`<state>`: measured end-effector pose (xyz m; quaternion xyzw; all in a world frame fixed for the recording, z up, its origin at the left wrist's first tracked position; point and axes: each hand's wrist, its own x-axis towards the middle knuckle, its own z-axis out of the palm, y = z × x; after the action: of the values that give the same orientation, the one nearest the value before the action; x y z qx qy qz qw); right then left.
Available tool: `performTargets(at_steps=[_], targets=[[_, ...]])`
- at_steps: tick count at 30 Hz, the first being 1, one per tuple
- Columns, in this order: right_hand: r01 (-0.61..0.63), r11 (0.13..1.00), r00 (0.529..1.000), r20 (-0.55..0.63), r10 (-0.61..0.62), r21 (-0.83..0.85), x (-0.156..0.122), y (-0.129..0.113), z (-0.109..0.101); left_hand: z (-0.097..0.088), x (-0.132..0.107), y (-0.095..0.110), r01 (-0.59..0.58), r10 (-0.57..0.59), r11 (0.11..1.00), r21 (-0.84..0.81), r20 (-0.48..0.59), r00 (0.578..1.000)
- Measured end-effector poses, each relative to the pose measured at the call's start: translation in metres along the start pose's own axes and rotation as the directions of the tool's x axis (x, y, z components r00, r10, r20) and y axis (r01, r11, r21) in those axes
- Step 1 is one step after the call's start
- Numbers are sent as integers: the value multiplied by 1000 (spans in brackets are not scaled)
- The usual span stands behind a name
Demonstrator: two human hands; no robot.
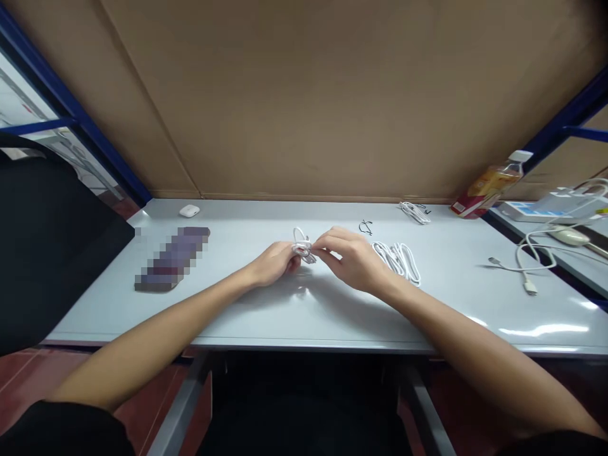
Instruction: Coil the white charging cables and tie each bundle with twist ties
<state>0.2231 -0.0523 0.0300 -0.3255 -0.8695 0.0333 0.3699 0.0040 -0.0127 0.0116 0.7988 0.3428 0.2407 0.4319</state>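
My left hand [274, 261] and my right hand [350, 258] meet over the middle of the pale grey table [304, 316]. Both pinch a small coiled white cable [302, 247] between their fingertips, a loop of it standing up above the left fingers. The fingers of both hands are closed on the coil. A second bundle of white cable [398, 258] lies on the table just right of my right hand.
A white earbud case [189, 210] and a dark blurred flat object [171, 258] lie at the left. A black twist tie [365, 227], another white cable coil [414, 213], a drink bottle [489, 183] and a loose charger cable [522, 266] sit at the right. Cardboard wall behind.
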Motion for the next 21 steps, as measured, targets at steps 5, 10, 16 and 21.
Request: performTargets(at_steps=[5,10,16,21], targets=[[-128,989,991,-29,131,75,1,8,-3,4,-1,4,-40,52,993,-114,102,993],[22,996,1000,21,-21,-83,-1,20,4,5,2,8,71,-64,987,-147,51,997],[280,891,944,270,-189,-357,0,24,5,9,3,5,158,-161,983,-96,-17,987],[322,857,919,349,-181,-403,-1,31,14,8,-2,2,57,-22,979,194,-178,984]])
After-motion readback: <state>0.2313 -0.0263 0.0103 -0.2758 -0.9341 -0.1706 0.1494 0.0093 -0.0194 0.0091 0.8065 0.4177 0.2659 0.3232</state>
